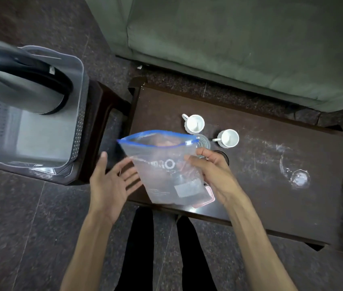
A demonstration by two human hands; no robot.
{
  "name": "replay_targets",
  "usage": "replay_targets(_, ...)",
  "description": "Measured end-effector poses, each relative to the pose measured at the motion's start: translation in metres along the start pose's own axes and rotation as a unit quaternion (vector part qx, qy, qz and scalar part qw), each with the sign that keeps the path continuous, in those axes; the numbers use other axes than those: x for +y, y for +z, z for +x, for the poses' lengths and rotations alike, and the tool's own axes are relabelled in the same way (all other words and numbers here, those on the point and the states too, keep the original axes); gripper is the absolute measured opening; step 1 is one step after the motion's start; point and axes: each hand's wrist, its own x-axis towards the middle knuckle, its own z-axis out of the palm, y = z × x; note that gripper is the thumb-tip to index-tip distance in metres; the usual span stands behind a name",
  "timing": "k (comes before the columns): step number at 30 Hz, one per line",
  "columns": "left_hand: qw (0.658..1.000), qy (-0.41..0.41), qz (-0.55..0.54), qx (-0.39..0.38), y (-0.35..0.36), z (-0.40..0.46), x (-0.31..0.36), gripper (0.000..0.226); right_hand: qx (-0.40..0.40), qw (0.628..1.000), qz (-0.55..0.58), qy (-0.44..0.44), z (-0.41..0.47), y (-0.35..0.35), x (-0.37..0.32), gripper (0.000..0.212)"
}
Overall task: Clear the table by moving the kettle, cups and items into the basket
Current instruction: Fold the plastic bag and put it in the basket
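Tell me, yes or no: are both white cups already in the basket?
No: both white cups stand on the dark table, while the basket holds only the kettle.

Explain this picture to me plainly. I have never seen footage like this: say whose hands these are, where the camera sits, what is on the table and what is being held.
There is no machine here. The camera sits on a person's head, looking down at their own bare hands. The right hand pinches a clear plastic bag with a blue zip top above the dark table. The left hand is open beside the bag, not gripping it. Two white cups stand on the table. To the left, a steel kettle already lies in the grey basket. A green sofa is behind.
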Motion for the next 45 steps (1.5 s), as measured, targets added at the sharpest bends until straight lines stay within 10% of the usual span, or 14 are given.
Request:
replay_targets(9, 0.986, 0.095, 0.102, 0.093, -0.006, 0.002, -0.016, 0.020, 0.030, 0.999, -0.006, -0.030, 0.000, 0.023, 0.015, 0.047)
replay_targets(13, 0.981, 0.126, 0.062, 0.134, -0.009, 0.003, -0.010, 0.032, 0.045, 0.997, -0.045, -0.037, -0.004, 0.027, 0.014, 0.064)
replay_targets(18, 0.966, 0.181, 0.091, 0.159, -0.019, 0.003, -0.004, 0.021, 0.058, 0.988, -0.112, -0.086, -0.008, 0.041, 0.014, 0.030)
replay_targets(26, 0.974, 0.184, 0.136, -0.008, -0.052, -0.005, 0.031, 0.042, -0.017, 0.983, -0.133, -0.127, 0.001, 0.051, 0.006, 0.036)
replay_targets(33, 0.873, 0.271, 0.396, 0.087, -0.074, -0.004, 0.063, 0.028, -0.002, 0.919, -0.343, -0.193, 0.012, 0.083, -0.006, 0.017)
replay_targets(40, 0.914, 0.297, 0.270, 0.051, -0.111, -0.003, 0.103, 0.010, -0.119, 0.954, -0.212, -0.175, 0.016, 0.143, -0.031, 0.012)
replay_targets(45, 0.896, 0.328, 0.287, 0.089, -0.147, 0.013, 0.145, 0.016, -0.197, 0.949, -0.223, -0.104, 0.045, 0.214, -0.036, 0.047)
